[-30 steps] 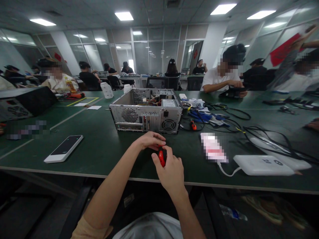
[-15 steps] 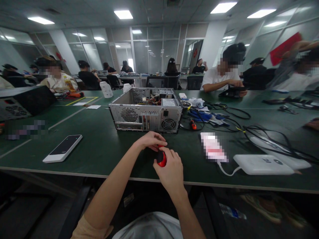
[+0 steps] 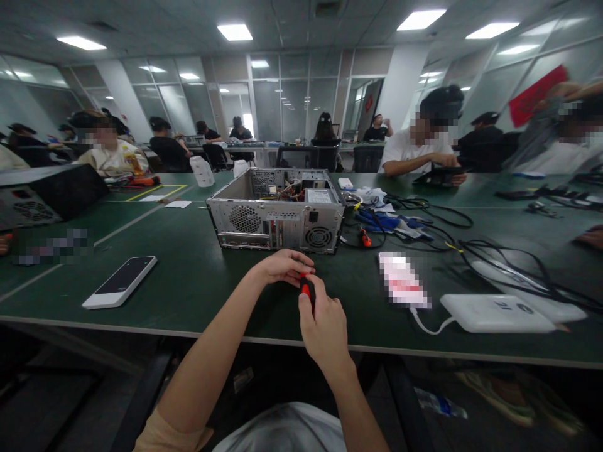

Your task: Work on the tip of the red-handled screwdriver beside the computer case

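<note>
Both my hands meet over the green table [image 3: 198, 276], just in front of an open grey computer case [image 3: 277, 216]. My right hand [image 3: 323, 326] is closed round the red-and-black handle of a screwdriver [image 3: 306, 290]. My left hand [image 3: 285, 267] is curled over the front end of the same screwdriver, fingers pinched on it; what is at the tip is hidden. The case lies on its side with its rear panel, fans and ports facing me and its inside exposed on top.
A white-edged phone [image 3: 120, 281] lies at the left. A white power bank [image 3: 497, 312] with a cable sits at the right, behind it black cables [image 3: 499, 257], blue gloves and another small screwdriver [image 3: 364, 236]. A black computer case [image 3: 44, 194] stands far left. Other people sit along the far side.
My right hand has turned on the screwdriver handle, so less of the red shows than half a second ago. My left hand stays on the front end. Nothing else on the table has moved.
</note>
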Available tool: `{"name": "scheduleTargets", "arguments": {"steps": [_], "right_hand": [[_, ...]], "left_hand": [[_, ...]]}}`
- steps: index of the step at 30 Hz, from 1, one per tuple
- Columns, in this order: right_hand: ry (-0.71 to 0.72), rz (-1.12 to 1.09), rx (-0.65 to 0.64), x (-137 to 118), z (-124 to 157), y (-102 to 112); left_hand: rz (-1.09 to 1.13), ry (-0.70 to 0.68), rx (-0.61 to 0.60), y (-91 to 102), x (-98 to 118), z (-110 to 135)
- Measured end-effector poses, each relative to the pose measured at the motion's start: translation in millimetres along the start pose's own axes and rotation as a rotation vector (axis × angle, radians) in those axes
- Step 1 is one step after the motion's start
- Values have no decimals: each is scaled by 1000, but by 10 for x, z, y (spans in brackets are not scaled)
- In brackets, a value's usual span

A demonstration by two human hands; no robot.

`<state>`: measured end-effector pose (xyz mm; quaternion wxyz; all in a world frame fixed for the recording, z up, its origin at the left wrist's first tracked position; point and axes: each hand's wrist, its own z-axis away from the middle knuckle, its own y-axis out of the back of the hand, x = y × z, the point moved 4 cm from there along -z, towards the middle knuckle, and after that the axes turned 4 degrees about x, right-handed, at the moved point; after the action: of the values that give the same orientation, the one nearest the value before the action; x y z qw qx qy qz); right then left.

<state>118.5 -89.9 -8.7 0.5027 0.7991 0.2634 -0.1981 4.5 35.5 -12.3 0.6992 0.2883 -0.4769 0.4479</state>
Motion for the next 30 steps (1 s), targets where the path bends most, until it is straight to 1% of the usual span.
{"name": "scheduleTargets", "arguments": {"steps": [4,7,10,12,15,19,22,24,27,30], "right_hand": [[-30,-58,21,11,-3,4],[-50,-91,65,14,-1,15],[-30,-99,110,13,-1,23],[-4,-109,125,17,0,19],[20,-97,128,27,2,1],[33,-16,112,9,10,-9],[38,-3,46,-17,14,-9],[36,-36,-11,-26,12,-9],[14,-84,-36,-15,0,2],[-14,-97,-2,13,-13,13]], "left_hand": [[-65,-10,-15,-16,14,14],[-155,-12,-24,-29,11,33],[-244,-15,-16,-31,-4,34],[-260,-26,-1,-25,-12,21],[-206,-18,-8,-17,-30,-1],[-111,0,-32,-4,-41,-11],[-38,10,-54,-8,-34,-2],[-1,20,-60,-18,-25,6],[2,42,-47,-38,-11,13],[-52,54,-16,-48,-6,13]]}}
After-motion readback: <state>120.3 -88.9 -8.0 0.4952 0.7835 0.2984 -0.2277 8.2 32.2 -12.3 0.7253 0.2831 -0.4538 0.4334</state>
